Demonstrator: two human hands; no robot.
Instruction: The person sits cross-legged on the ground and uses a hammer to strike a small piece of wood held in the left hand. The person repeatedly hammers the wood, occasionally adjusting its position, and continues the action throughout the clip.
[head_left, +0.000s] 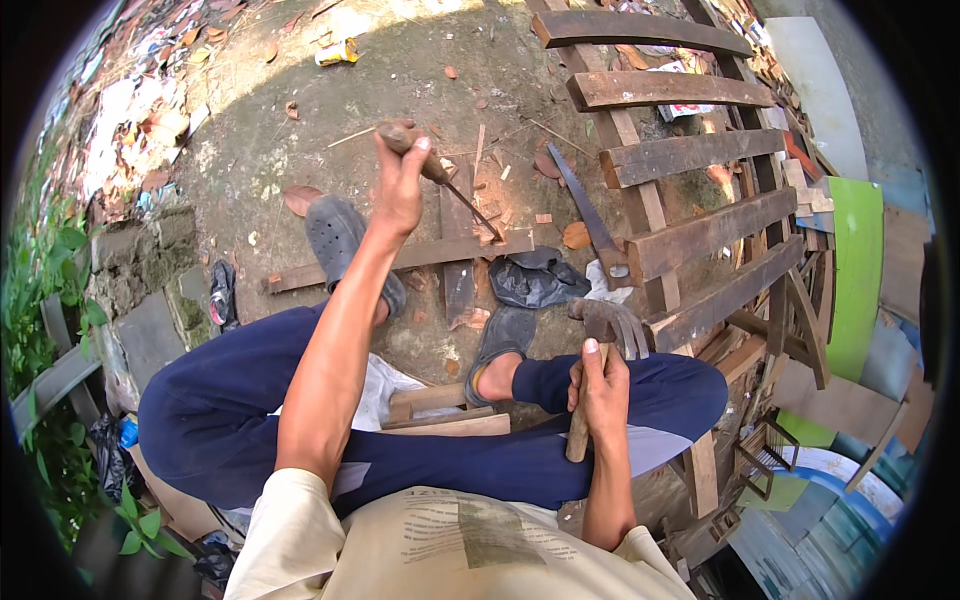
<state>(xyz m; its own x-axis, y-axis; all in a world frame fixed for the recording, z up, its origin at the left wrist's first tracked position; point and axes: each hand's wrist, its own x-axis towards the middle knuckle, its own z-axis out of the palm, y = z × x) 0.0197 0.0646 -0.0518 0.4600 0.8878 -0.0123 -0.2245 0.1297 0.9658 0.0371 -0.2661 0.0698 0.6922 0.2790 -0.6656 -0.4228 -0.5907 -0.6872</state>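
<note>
My left hand grips the wooden handle of a chisel. Its thin blade slants down to the right, with its tip at a long wooden bar near the bar's right end. That bar lies crosswise over a second board on the ground, and my left clog rests on it. In my right hand is a hammer, held by its wooden handle in front of my right knee, head up and away from the chisel. Pale wood chips lie around the chisel's tip.
A handsaw lies to the right of the chips, beside a crumpled black plastic bag. Along the right stands a slatted wooden frame. Offcuts lie between my legs. Stone blocks and plants border the left.
</note>
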